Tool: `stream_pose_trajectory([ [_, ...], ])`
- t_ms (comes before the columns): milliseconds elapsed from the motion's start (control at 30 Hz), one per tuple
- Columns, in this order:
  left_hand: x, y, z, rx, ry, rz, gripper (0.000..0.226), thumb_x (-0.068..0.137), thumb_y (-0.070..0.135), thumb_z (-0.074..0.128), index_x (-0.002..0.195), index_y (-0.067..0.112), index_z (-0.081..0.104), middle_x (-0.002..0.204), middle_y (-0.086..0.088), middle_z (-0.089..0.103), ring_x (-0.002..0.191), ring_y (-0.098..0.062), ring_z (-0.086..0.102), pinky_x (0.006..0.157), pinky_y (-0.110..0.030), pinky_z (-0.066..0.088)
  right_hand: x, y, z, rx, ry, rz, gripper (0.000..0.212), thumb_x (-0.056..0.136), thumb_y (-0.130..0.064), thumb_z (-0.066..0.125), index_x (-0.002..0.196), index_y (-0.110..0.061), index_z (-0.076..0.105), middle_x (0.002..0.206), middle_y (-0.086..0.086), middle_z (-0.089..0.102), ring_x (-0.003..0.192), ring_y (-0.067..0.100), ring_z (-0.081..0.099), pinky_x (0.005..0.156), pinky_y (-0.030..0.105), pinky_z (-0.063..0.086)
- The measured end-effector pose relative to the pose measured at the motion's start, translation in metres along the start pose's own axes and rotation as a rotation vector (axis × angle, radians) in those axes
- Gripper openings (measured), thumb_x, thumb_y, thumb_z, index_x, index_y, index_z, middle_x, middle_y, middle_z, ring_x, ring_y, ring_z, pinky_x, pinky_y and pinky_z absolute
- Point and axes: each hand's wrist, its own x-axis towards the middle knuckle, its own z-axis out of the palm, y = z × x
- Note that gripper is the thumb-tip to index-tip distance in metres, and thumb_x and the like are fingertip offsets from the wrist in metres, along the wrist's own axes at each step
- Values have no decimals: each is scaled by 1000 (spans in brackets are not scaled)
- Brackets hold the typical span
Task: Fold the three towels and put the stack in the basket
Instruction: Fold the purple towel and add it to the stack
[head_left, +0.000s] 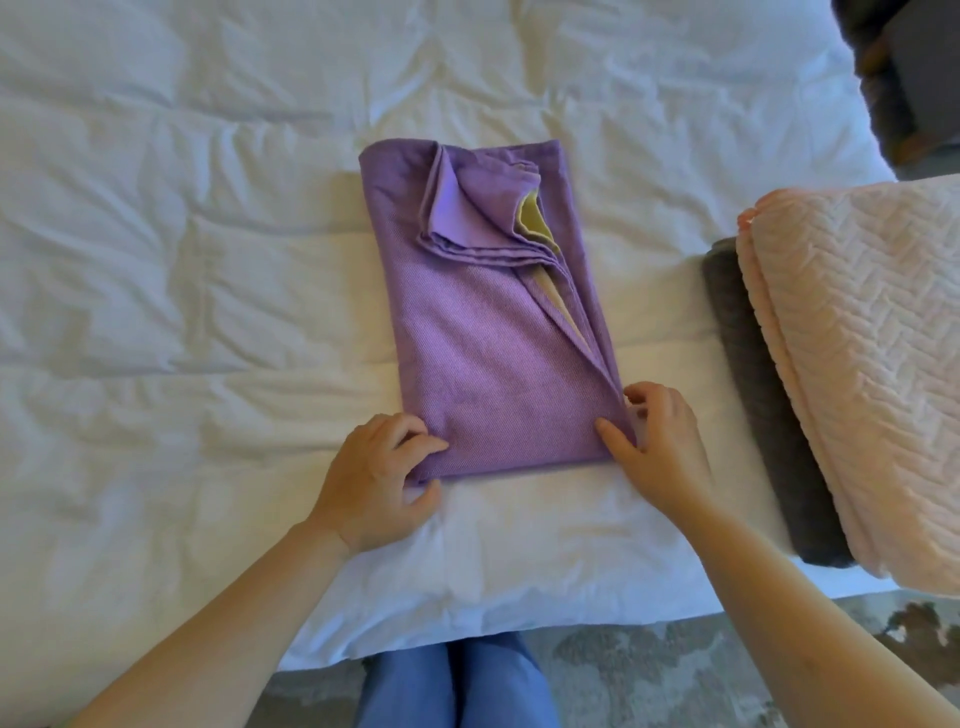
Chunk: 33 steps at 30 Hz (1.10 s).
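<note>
Past the halfway mark, judging by the layout. Pinching the near left corner of a purple woven towel (483, 364) with a yellow-green underside in the left hand (379, 483), fingers curled round the edge; pinching the near right corner in the right hand (660, 441), thumb on top. Lying as a long narrow rectangle in the middle of the rumpled white bedcover (182, 260), a loose flap turned back at the far end, so probably needing another fold. Just to the right, apparently folded already: a dark grey fluffy towel (753, 389) with a pink herringbone-textured towel (872, 338) resting partly on it. Left to do: finishing the purple one, stacking all three, moving the stack to the basket. No basket plainly in view; only a dark cropped shape (904, 78) at the far right corner, too cut off to tell.
</note>
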Motion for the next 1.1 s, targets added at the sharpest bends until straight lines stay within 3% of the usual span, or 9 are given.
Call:
stream_pose_trajectory([
  [100,19,1,-7,6,45,-91,40,80,47,54,107,21,68,114,2,57,105,-21,52,92,-33,41,9,-19,3,-81,61,-119,56,82,-44,67,125,-13,49,123,8,52,109,27,48,91,39,43],
  [200,53,-1,-8,94,60,-157,48,85,48,47,120,20,64,132,-3,54,116,-29,49,99,-41,39,30,-36,7,-73,81,-80,50,84,-40,66,122,-10,51,120,13,53,109,33,49,92,42,41],
  [333,101,-13,-3,205,47,-279,52,88,44,54,136,23,52,152,0,36,128,-35,37,109,-45,24,66,-54,3,-78,114,-15,39,85,-33,64,115,-9,55,116,16,54,106,37,48,89,44,41],
  [533,172,-44,-13,265,59,-364,55,90,45,50,140,24,44,156,2,28,145,-33,11,115,-51,3,122,-79,-1,-93,113,-79,37,85,-34,62,116,-13,57,116,14,53,107,37,47,89,41,38],
  [700,219,-60,-28,214,8,-273,57,90,46,50,144,32,37,156,9,27,145,-28,15,116,-46,1,172,-104,-1,-118,79,-104,57,80,-49,61,129,-23,51,134,6,41,121,33,38,102,40,29],
  [833,250,-63,-37,189,-30,-202,54,92,47,46,144,36,35,157,12,22,144,-26,17,116,-46,4,208,-121,-3,-187,-37,-90,61,63,-72,62,107,-31,59,148,0,21,139,32,12,114,54,2],
  [900,262,-63,-38,173,-67,-189,53,93,48,44,144,38,33,159,12,16,145,-25,13,116,-46,4,221,-129,-3,-139,-82,-72,64,53,-80,61,92,-29,54,150,0,18,141,31,7,114,56,-1],
  [1000,273,-62,-38,132,-118,-143,55,95,48,37,147,42,23,160,14,8,147,-21,5,116,-44,-2,234,-139,-2,-39,-171,1,74,46,-80,67,94,-26,51,150,-2,15,141,28,5,115,50,4],
  [1100,277,-64,-42,59,-46,-88,49,98,41,39,146,37,32,159,12,15,147,-19,10,117,-42,0,245,-143,-4,180,-44,22,45,56,-53,79,82,-26,52,141,-2,27,132,23,19,102,29,18],
])
